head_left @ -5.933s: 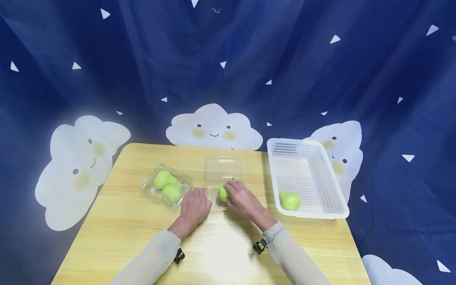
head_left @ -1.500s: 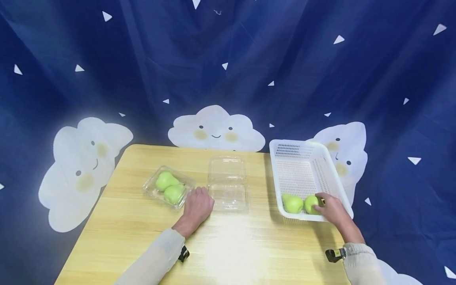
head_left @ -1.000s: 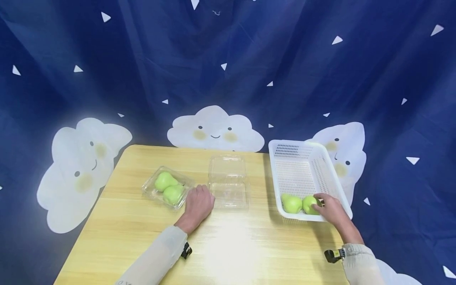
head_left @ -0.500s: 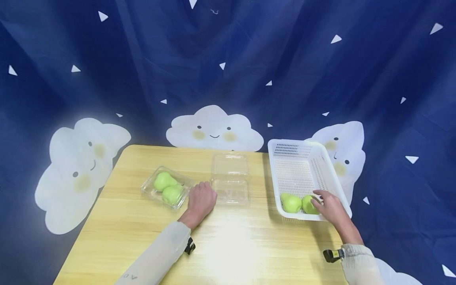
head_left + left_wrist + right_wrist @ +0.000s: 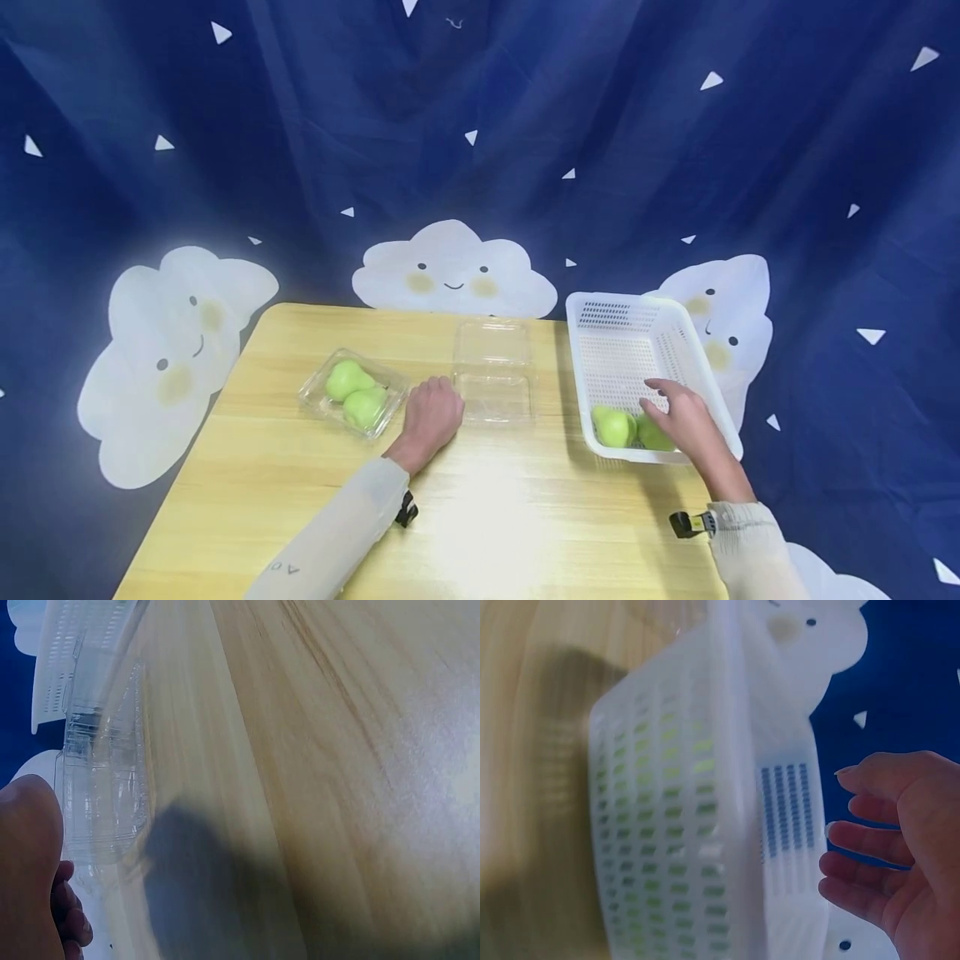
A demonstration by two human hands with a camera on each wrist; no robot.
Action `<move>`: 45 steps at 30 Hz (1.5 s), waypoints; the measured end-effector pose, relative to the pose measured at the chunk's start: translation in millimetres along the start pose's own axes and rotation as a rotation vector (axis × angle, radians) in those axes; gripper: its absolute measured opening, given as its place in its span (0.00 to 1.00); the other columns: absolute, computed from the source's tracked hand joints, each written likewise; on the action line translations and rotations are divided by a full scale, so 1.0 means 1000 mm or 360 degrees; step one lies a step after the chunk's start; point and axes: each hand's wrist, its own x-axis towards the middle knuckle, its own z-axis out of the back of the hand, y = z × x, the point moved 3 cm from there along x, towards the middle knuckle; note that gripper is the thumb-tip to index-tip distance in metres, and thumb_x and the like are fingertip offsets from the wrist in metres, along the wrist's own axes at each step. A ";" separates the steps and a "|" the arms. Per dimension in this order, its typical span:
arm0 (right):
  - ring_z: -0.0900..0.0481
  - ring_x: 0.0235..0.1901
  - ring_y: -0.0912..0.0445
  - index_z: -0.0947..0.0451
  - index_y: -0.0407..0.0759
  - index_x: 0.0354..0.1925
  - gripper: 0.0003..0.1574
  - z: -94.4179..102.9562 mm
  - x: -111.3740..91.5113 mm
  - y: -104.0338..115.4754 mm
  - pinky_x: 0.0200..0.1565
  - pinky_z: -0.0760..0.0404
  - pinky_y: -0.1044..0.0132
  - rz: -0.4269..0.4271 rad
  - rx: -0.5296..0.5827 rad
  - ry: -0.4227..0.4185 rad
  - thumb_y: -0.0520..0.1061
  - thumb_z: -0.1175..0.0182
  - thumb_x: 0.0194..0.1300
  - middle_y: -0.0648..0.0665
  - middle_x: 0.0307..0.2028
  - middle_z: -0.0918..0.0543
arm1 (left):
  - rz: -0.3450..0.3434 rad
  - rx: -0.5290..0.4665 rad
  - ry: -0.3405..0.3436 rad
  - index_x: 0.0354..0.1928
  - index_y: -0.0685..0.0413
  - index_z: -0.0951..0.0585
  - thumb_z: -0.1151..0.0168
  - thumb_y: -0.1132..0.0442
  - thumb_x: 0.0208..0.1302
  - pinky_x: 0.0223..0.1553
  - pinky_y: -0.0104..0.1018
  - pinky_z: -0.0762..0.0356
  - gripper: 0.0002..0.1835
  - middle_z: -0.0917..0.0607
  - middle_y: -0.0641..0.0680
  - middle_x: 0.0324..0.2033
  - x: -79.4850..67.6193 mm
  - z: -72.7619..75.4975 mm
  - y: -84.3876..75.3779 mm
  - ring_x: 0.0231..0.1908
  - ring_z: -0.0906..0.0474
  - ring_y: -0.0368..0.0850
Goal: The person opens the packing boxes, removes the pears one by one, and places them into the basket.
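Note:
My right hand (image 5: 684, 417) hovers over the near end of the white plastic basket (image 5: 693, 358), thumb and fingers spread and holding nothing. Below it in the basket lie a green pear (image 5: 614, 428) and a second green fruit (image 5: 654, 437), partly covered by the hand. My left hand (image 5: 435, 412), fingers curled, rests on the table beside the near left corner of an unfolded clear plastic clamshell box (image 5: 493, 398). No fruit shows in that box. Left of this hand, another clear clamshell box (image 5: 313, 402) holds two green pears (image 5: 365, 407).
The wooden table (image 5: 300, 492) ends at the back against a dark blue curtain (image 5: 420, 108) printed with clouds. The basket stands at the table's right edge, its perforated side wall (image 5: 652, 802) showing fruit through the holes in the right wrist view.
My right hand carried a green fruit from the middle box into the basket, let go, and has lifted off it. My left hand and the unfolded box have shifted slightly right and away.

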 end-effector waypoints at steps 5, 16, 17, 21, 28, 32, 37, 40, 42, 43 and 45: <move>0.16 0.50 0.32 0.22 0.30 0.60 0.25 -0.003 0.010 0.020 0.53 0.18 0.35 0.0034 0.0015 -0.0019 0.43 0.36 0.70 0.25 0.55 0.16 | -0.0092 0.0081 0.0012 0.18 0.51 0.34 0.47 0.59 0.69 0.18 0.34 0.42 0.19 0.34 0.49 0.17 0.003 0.002 0.001 0.18 0.41 0.43; 0.15 0.52 0.36 0.21 0.31 0.60 0.25 -0.023 0.028 0.066 0.57 0.18 0.39 0.0157 0.0095 0.0010 0.44 0.35 0.70 0.29 0.55 0.15 | -0.0147 0.0094 0.0068 0.22 0.52 0.30 0.48 0.58 0.71 0.21 0.37 0.36 0.17 0.32 0.50 0.18 0.010 0.021 0.009 0.20 0.38 0.45; 0.15 0.52 0.36 0.21 0.31 0.59 0.25 -0.025 0.030 0.070 0.57 0.18 0.39 0.0178 0.0099 0.0000 0.44 0.35 0.69 0.29 0.54 0.14 | -0.0155 0.0106 0.0093 0.22 0.52 0.30 0.49 0.58 0.72 0.21 0.37 0.36 0.17 0.32 0.50 0.18 0.010 0.023 0.011 0.21 0.38 0.45; 0.15 0.51 0.37 0.20 0.31 0.58 0.24 -0.033 0.035 0.092 0.57 0.17 0.41 0.0240 0.0115 -0.0004 0.43 0.34 0.68 0.30 0.53 0.14 | -0.0170 0.0143 0.0155 0.25 0.52 0.30 0.51 0.59 0.71 0.24 0.37 0.37 0.13 0.31 0.51 0.21 0.013 0.030 0.017 0.24 0.37 0.46; 0.16 0.56 0.39 0.20 0.33 0.59 0.25 -0.052 0.043 0.135 0.62 0.18 0.44 0.0304 0.0137 0.0065 0.45 0.34 0.68 0.33 0.54 0.13 | -0.0155 0.0025 0.0074 0.30 0.54 0.27 0.48 0.54 0.73 0.30 0.39 0.36 0.14 0.27 0.53 0.24 0.009 0.042 0.033 0.28 0.34 0.49; 0.14 0.54 0.42 0.19 0.36 0.58 0.24 -0.067 0.046 0.160 0.59 0.16 0.48 0.0368 0.0152 0.0101 0.45 0.34 0.68 0.36 0.53 0.13 | -0.0152 -0.0021 0.0019 0.34 0.57 0.24 0.53 0.54 0.73 0.34 0.43 0.30 0.15 0.21 0.56 0.29 0.003 0.049 0.045 0.33 0.28 0.52; 0.12 0.49 0.46 0.19 0.37 0.58 0.22 -0.089 0.049 0.193 0.55 0.13 0.52 0.0451 0.0179 0.0194 0.46 0.35 0.70 0.37 0.53 0.12 | -0.0127 -0.0060 0.0050 0.37 0.58 0.23 0.53 0.55 0.74 0.40 0.46 0.27 0.15 0.18 0.58 0.33 -0.001 0.054 0.066 0.37 0.25 0.55; 0.13 0.49 0.47 0.19 0.37 0.58 0.22 -0.103 0.051 0.207 0.55 0.14 0.53 0.0489 0.0179 0.0258 0.47 0.36 0.71 0.37 0.54 0.13 | -0.0105 -0.0110 0.0069 0.36 0.57 0.24 0.49 0.56 0.72 0.39 0.46 0.27 0.12 0.19 0.57 0.32 -0.004 0.057 0.077 0.36 0.26 0.54; 0.13 0.50 0.47 0.19 0.37 0.58 0.22 -0.113 0.051 0.215 0.55 0.13 0.54 0.0515 0.0183 0.0292 0.47 0.37 0.71 0.37 0.55 0.13 | -0.0095 -0.0144 0.0082 0.36 0.57 0.23 0.48 0.56 0.72 0.40 0.46 0.28 0.11 0.20 0.57 0.31 -0.006 0.058 0.084 0.36 0.26 0.54; 0.13 0.50 0.47 0.19 0.37 0.58 0.22 -0.117 0.051 0.218 0.55 0.13 0.55 0.0522 0.0183 0.0308 0.47 0.37 0.71 0.38 0.55 0.13 | -0.0089 -0.0158 0.0087 0.37 0.57 0.23 0.47 0.57 0.72 0.41 0.46 0.27 0.11 0.20 0.56 0.32 -0.007 0.059 0.087 0.37 0.26 0.54; 0.13 0.50 0.48 0.19 0.37 0.58 0.22 -0.125 0.051 0.225 0.54 0.13 0.56 0.0535 0.0197 0.0331 0.46 0.37 0.71 0.38 0.54 0.12 | -0.0076 -0.0181 0.0105 0.40 0.58 0.22 0.48 0.56 0.73 0.42 0.47 0.28 0.12 0.19 0.57 0.33 -0.008 0.061 0.094 0.38 0.26 0.54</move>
